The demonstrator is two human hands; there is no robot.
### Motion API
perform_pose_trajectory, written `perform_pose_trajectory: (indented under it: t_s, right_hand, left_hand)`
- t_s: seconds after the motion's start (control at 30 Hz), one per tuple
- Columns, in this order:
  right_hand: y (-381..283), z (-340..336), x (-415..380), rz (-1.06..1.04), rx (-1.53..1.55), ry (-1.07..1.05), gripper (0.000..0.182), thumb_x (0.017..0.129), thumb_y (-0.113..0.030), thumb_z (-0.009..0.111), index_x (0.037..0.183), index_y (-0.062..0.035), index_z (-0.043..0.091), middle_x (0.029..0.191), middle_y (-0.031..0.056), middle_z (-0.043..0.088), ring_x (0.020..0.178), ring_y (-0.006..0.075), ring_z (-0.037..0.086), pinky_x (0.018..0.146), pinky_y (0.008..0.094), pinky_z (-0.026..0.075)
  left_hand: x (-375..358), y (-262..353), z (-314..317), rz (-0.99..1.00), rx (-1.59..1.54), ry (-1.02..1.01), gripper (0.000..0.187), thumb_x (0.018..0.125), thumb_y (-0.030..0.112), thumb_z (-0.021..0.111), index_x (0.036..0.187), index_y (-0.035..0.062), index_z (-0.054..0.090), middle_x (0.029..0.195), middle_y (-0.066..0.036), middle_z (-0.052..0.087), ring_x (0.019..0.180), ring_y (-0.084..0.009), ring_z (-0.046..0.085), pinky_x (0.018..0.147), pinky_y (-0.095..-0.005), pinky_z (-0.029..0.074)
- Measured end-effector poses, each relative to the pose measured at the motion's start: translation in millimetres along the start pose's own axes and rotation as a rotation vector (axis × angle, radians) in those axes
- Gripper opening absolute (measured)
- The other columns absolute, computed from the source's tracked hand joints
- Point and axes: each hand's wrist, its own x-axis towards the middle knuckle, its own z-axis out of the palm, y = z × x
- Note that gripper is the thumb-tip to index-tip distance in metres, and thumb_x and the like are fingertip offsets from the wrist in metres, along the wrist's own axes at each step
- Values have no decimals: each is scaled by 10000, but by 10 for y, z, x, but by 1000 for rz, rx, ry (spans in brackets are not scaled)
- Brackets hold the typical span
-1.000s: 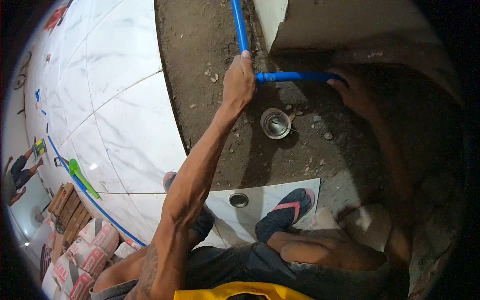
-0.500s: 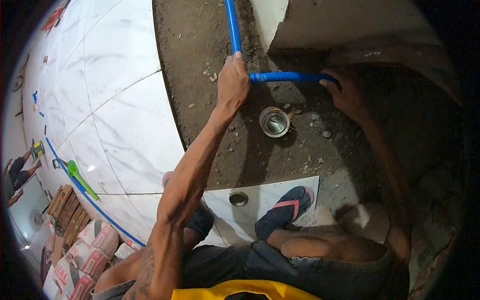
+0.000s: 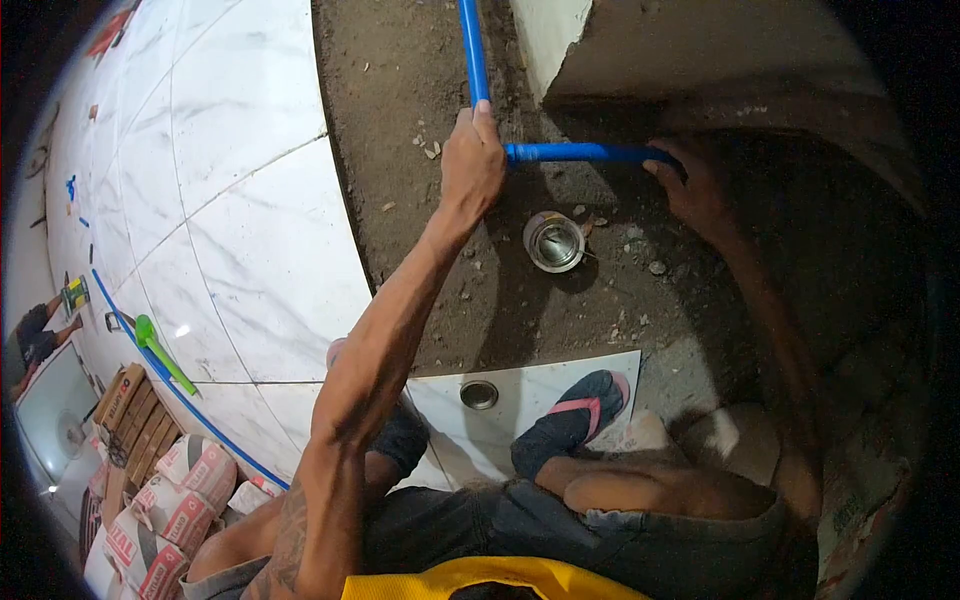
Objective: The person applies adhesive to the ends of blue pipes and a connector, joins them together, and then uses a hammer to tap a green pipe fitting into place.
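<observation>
Gripping a bright blue L-shaped pipe (image 3: 560, 152), both hands (image 3: 473, 160) (image 3: 690, 180) close around it.

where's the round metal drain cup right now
In the head view the metal drain cup sits in the bare dirt floor near centre, just below the blue pipe, between the left hand and right hand.

White marble floor tiles (image 3: 240, 230), bare dirt strip (image 3: 420, 80), stacked cement sacks (image 3: 170, 510), dim shadowed right side.

Bare arms, a tattooed left forearm (image 3: 300, 530), dark grey shorts (image 3: 480, 530), a yellow shirt hem (image 3: 490, 580), pink-strapped dark flip-flops (image 3: 570, 420).
</observation>
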Motion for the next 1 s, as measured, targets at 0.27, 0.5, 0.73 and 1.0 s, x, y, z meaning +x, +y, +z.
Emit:
perform_pose_trajectory:
  t_s: [0.27,0.5,0.73,1.0]
  right_hand:
    - [15,-36,18,3,33,-80,338,928,-280,558,1203,-85,578,1100,168,611,1000,304,588,898,403,442]
    - [-34,-333,200,94,-194,-294,408,920,-381,560,1157,-50,591,1037,176,622,960,290,595,864,403,454]
    - [19,-306,338,-232,-225,-367,398,909,-421,565,1018,-45,634,904,160,614,830,282,592,752,407,468]
    - [-55,-190,303,-462,-259,-226,405,875,-433,604,949,-35,601,778,170,590,712,325,588,668,434,477]
  left_hand:
    - [-39,60,-205,19,63,-105,499,1004,402,249,850,-9,486,763,-266,539,747,-453,533,677,-502,393]
    - [47,-3,-280,71,-31,-121,519,1000,422,270,807,-12,481,702,-191,485,668,-330,491,656,-448,386]
    - [47,-14,-405,1,-86,-190,503,983,450,308,760,20,443,690,-75,423,643,-176,398,601,-376,351]
    - [-14,-29,-329,-28,-83,-101,493,991,415,308,765,5,461,682,-82,442,637,-188,422,606,-378,368]
